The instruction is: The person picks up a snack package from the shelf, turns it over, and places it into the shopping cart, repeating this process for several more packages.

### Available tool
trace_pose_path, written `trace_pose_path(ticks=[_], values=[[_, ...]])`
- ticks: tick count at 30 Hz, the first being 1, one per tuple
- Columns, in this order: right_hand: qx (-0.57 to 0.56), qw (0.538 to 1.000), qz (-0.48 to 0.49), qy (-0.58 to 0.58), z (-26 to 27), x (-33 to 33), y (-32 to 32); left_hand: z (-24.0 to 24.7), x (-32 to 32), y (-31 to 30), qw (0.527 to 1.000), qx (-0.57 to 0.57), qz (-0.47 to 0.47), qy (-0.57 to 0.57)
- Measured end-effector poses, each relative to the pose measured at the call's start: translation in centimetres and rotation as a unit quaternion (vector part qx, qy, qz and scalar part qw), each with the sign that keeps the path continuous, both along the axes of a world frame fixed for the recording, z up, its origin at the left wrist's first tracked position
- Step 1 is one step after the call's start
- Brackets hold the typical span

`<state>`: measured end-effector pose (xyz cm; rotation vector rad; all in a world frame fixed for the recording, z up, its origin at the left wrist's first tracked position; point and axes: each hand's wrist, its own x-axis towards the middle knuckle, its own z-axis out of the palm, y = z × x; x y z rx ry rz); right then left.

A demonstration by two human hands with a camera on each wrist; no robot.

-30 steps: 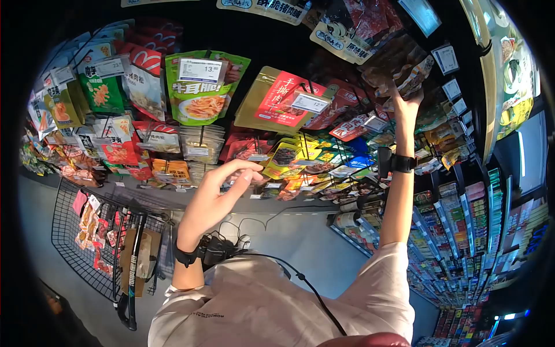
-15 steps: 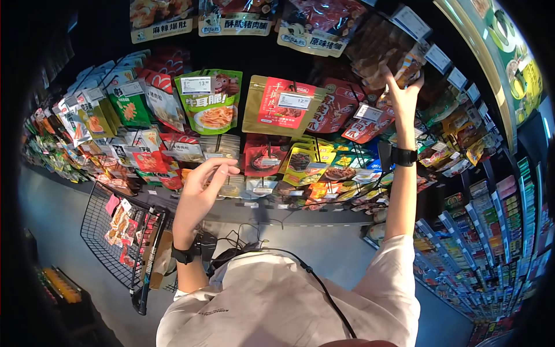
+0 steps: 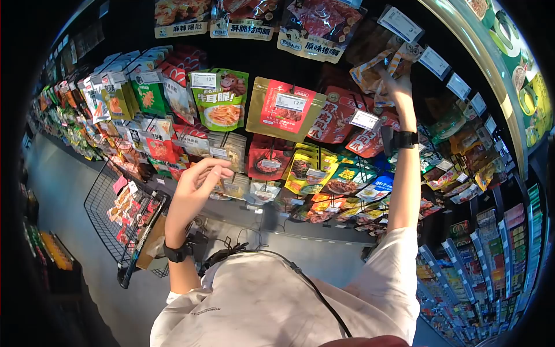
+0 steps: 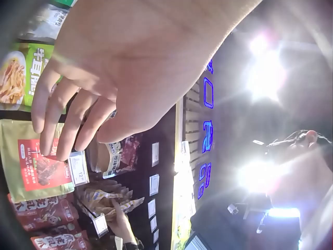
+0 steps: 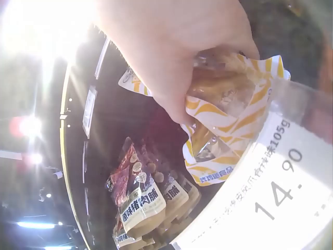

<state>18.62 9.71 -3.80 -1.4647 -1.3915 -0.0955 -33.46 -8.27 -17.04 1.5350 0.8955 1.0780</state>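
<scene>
Striped snack packet (image 3: 374, 65) is gripped in the right hand (image 3: 399, 87), up and right of the gold-and-red packet (image 3: 285, 109); the left hand (image 3: 196, 186) is held loosely open, empty, below-left of it.

The packet (image 3: 370, 69) hangs top right on the rack (image 3: 260, 58), cart (image 3: 101, 202) lower left, left hand (image 3: 196, 188) between.

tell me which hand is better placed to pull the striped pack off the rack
Right. The right hand grips the striped pack up high; the left hand is open, lower down, holding nothing.
</scene>
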Motion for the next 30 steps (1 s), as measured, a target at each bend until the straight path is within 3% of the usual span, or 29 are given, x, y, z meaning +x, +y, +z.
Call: trace_pose_path(ticks=[2,7,10,14,17,18,21,27,28,30], values=[[-0.051,0.999,-0.006,0.010,0.2,0.8,0.3,0.2,0.1,-0.7,1.000,0.009,0.023,0.010],[-0.027,0.991,0.112,0.068,1.5,-1.5,-2.4,-0.3,0.3,-2.5,0.999,-0.004,0.053,0.012],[0.193,0.981,0.018,-0.008,0.8,-2.0,-0.9,-0.5,0.7,-3.3,0.998,0.002,0.060,0.000],[0.109,0.993,-0.047,0.003,1.5,-2.5,-0.8,0.2,1.7,-4.4,0.998,0.007,0.068,0.014],[0.087,0.990,-0.087,-0.069,1.6,-1.6,-1.1,0.3,1.8,-5.4,0.997,-0.001,0.075,0.023],[0.087,0.994,-0.045,-0.040,2.2,-3.0,-3.3,0.3,1.8,-5.7,0.997,-0.004,0.077,0.024],[0.026,0.993,-0.098,-0.067,2.8,-2.3,-4.4,0.0,1.5,-6.1,0.995,0.001,0.093,0.018],[0.112,0.992,0.037,-0.031,1.9,-1.4,-3.5,0.5,2.0,-6.6,0.995,0.001,0.093,0.025],[0.065,0.998,0.011,-0.026,2.0,-1.7,-4.2,0.4,2.0,-6.6,0.995,-0.004,0.091,0.029],[0.083,0.996,0.033,-0.021,0.9,-1.7,-4.2,0.5,1.7,-6.8,0.995,0.001,0.094,0.031]])
